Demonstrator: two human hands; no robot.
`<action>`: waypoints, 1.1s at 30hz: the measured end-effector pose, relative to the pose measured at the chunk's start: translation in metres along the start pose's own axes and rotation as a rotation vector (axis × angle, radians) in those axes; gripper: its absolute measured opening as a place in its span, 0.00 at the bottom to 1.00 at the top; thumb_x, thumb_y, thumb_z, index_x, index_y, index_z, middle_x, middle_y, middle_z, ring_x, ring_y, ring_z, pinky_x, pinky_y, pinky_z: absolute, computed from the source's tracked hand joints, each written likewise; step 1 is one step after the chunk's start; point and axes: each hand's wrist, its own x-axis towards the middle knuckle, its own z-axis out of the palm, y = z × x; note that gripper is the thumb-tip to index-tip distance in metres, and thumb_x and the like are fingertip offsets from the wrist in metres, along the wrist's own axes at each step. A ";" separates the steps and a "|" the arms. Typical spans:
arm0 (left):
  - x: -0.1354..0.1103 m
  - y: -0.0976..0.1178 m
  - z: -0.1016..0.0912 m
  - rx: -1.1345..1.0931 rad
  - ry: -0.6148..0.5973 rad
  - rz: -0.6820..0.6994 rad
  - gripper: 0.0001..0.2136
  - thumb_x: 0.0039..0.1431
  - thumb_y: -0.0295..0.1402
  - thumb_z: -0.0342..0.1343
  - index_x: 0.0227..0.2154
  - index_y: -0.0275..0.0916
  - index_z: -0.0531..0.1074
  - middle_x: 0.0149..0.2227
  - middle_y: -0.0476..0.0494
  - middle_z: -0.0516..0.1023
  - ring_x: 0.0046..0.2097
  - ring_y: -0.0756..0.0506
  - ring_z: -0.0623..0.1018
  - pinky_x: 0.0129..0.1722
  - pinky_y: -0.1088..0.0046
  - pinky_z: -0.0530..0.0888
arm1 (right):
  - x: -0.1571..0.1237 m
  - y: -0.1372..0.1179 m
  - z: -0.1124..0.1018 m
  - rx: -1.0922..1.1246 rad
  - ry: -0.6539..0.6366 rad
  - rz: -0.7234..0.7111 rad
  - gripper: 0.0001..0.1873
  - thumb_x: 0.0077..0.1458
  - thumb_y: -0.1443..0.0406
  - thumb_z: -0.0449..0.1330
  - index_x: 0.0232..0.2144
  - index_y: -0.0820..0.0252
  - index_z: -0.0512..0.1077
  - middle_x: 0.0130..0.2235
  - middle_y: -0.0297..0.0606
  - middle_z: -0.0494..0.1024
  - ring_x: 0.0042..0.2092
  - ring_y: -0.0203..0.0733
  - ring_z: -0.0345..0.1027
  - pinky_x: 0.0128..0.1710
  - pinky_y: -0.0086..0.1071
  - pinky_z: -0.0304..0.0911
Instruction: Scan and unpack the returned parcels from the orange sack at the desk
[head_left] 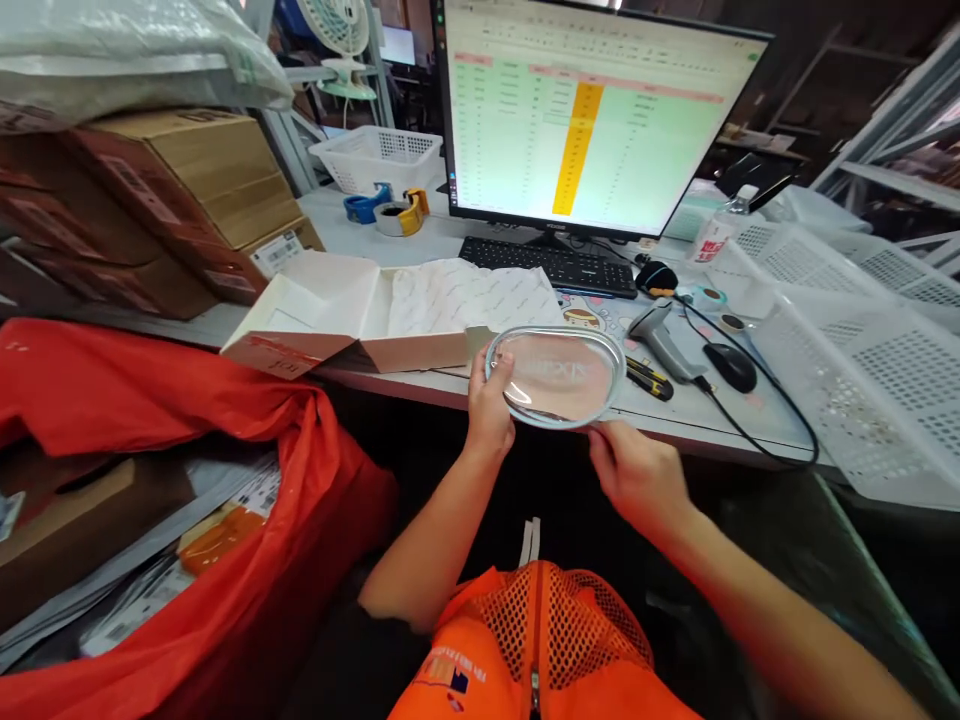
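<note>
Pouch (562,378), clear and oval with a pale rim, is held up at the front edge of the counter (694,412), between the box (420,352) and the scanner (664,335). Its long axis is laid crosswise, left to right, roughly along the counter's edge. One rounded end is pointed at the box, the other toward the knife (651,380), and the broad face is turned up to the camera. Faint lettering is seen on that face, but it cannot be read.

The left end is pinched in the grip of the left hand (491,412), with the thumb laid on the clear face. The fingers of the right hand (641,475) are curled together at the lower rim, near the right end; whether anything is pinched by that grip cannot be told.

The box is left open, its lid folded out to the left, and white paper (472,300) is bunched inside it. The keyboard (551,267) is set behind, below the monitor (630,110); the mouse (730,367) is placed right of the scanner.
</note>
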 end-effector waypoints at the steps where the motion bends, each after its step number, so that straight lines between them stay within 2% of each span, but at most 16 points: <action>1: -0.002 -0.008 0.007 -0.009 0.043 0.030 0.19 0.58 0.36 0.68 0.51 0.42 0.73 0.50 0.43 0.81 0.53 0.43 0.81 0.56 0.69 0.75 | 0.000 -0.006 0.017 0.011 0.036 0.043 0.13 0.73 0.66 0.52 0.38 0.61 0.75 0.32 0.39 0.82 0.30 0.39 0.74 0.29 0.32 0.58; 4: -0.010 -0.027 0.021 0.021 0.115 0.028 0.18 0.66 0.38 0.62 0.56 0.45 0.68 0.55 0.43 0.79 0.55 0.44 0.80 0.56 0.69 0.76 | 0.001 -0.018 0.065 0.076 0.082 0.094 0.19 0.73 0.65 0.48 0.35 0.60 0.76 0.27 0.40 0.81 0.27 0.41 0.73 0.28 0.33 0.60; 6: -0.014 -0.034 0.022 0.069 0.096 0.001 0.18 0.69 0.40 0.60 0.58 0.47 0.65 0.56 0.42 0.78 0.55 0.44 0.80 0.56 0.69 0.76 | 0.002 -0.019 0.086 0.164 0.095 0.075 0.21 0.74 0.65 0.47 0.35 0.60 0.77 0.27 0.42 0.81 0.28 0.42 0.75 0.30 0.34 0.63; 8: -0.013 -0.036 0.017 0.138 0.046 0.006 0.19 0.70 0.43 0.59 0.58 0.46 0.63 0.57 0.40 0.78 0.56 0.44 0.80 0.57 0.67 0.76 | 0.004 -0.016 0.095 0.271 0.107 0.027 0.20 0.74 0.64 0.48 0.36 0.59 0.78 0.29 0.42 0.83 0.30 0.43 0.77 0.33 0.33 0.66; 11: -0.005 -0.029 0.005 0.381 -0.052 0.099 0.21 0.70 0.46 0.59 0.59 0.44 0.64 0.60 0.35 0.76 0.61 0.41 0.78 0.62 0.62 0.74 | 0.010 -0.004 0.090 0.415 0.134 0.042 0.17 0.73 0.62 0.51 0.36 0.58 0.78 0.31 0.41 0.84 0.31 0.42 0.78 0.33 0.33 0.68; 13: 0.001 -0.012 -0.003 0.648 -0.183 0.226 0.21 0.69 0.47 0.59 0.58 0.42 0.68 0.60 0.33 0.77 0.61 0.38 0.78 0.61 0.59 0.75 | 0.017 0.008 0.083 0.469 0.165 0.197 0.15 0.72 0.60 0.54 0.36 0.57 0.76 0.32 0.40 0.84 0.31 0.42 0.78 0.34 0.33 0.68; 16: 0.011 0.037 -0.012 0.970 -0.365 0.533 0.16 0.69 0.45 0.59 0.51 0.41 0.77 0.56 0.34 0.81 0.55 0.38 0.81 0.52 0.62 0.79 | 0.028 0.032 0.073 0.510 0.135 0.431 0.15 0.69 0.55 0.55 0.35 0.56 0.75 0.30 0.38 0.82 0.30 0.43 0.76 0.34 0.35 0.68; 18: 0.018 0.078 -0.018 1.038 -0.304 0.751 0.13 0.68 0.43 0.58 0.45 0.41 0.80 0.50 0.37 0.84 0.50 0.41 0.82 0.48 0.65 0.79 | 0.034 0.048 0.067 0.529 0.008 0.438 0.15 0.67 0.54 0.55 0.34 0.55 0.75 0.30 0.39 0.82 0.31 0.45 0.76 0.35 0.37 0.67; 20: 0.027 0.116 -0.032 1.019 -0.133 0.804 0.13 0.68 0.43 0.58 0.40 0.39 0.80 0.40 0.41 0.84 0.41 0.44 0.82 0.42 0.69 0.79 | 0.041 0.063 0.055 0.514 -0.146 0.401 0.16 0.64 0.53 0.56 0.34 0.55 0.77 0.31 0.40 0.83 0.32 0.47 0.77 0.36 0.38 0.67; 22: 0.034 0.142 -0.055 0.943 -0.002 0.652 0.17 0.68 0.47 0.57 0.34 0.37 0.78 0.32 0.43 0.82 0.32 0.47 0.79 0.33 0.73 0.76 | 0.053 0.075 0.040 0.473 -0.177 0.421 0.17 0.62 0.50 0.59 0.35 0.56 0.79 0.32 0.41 0.84 0.33 0.47 0.77 0.36 0.38 0.67; 24: 0.038 0.154 -0.083 0.825 0.084 0.374 0.22 0.67 0.52 0.57 0.30 0.36 0.76 0.29 0.40 0.81 0.25 0.49 0.75 0.22 0.76 0.70 | 0.075 0.082 0.028 0.451 -0.083 0.475 0.21 0.62 0.48 0.60 0.39 0.57 0.80 0.33 0.42 0.84 0.33 0.47 0.77 0.37 0.38 0.69; 26: 0.039 0.157 -0.110 0.670 0.182 0.102 0.25 0.68 0.55 0.54 0.33 0.34 0.76 0.28 0.38 0.80 0.22 0.49 0.73 0.17 0.78 0.65 | 0.110 0.081 0.027 0.482 -0.031 0.480 0.22 0.62 0.47 0.61 0.43 0.59 0.80 0.37 0.45 0.85 0.36 0.47 0.78 0.39 0.39 0.71; 27: 0.039 0.158 -0.122 0.582 0.239 0.005 0.27 0.70 0.56 0.51 0.37 0.33 0.76 0.28 0.38 0.80 0.21 0.49 0.72 0.16 0.78 0.64 | 0.131 0.076 0.033 0.517 -0.068 0.460 0.23 0.61 0.48 0.63 0.46 0.60 0.79 0.40 0.47 0.85 0.38 0.48 0.79 0.39 0.39 0.72; 30: 0.044 0.162 -0.146 0.342 0.354 -0.089 0.30 0.74 0.58 0.42 0.50 0.32 0.72 0.32 0.35 0.82 0.21 0.49 0.74 0.17 0.78 0.67 | 0.192 0.048 0.068 0.718 -0.321 0.442 0.35 0.55 0.53 0.69 0.61 0.64 0.73 0.51 0.56 0.83 0.36 0.46 0.79 0.31 0.36 0.73; 31: 0.047 0.164 -0.151 0.288 0.381 -0.075 0.30 0.74 0.58 0.41 0.52 0.33 0.70 0.34 0.35 0.82 0.22 0.48 0.75 0.18 0.78 0.68 | 0.210 0.035 0.081 0.786 -0.358 0.461 0.41 0.54 0.57 0.69 0.67 0.64 0.67 0.54 0.57 0.81 0.32 0.43 0.77 0.28 0.35 0.72; 33: 0.054 0.171 -0.160 0.230 0.442 -0.033 0.30 0.74 0.59 0.42 0.56 0.35 0.69 0.37 0.36 0.82 0.24 0.48 0.76 0.20 0.76 0.72 | 0.238 0.008 0.102 0.856 -0.331 0.481 0.45 0.54 0.64 0.65 0.72 0.64 0.59 0.58 0.58 0.78 0.28 0.38 0.74 0.24 0.34 0.71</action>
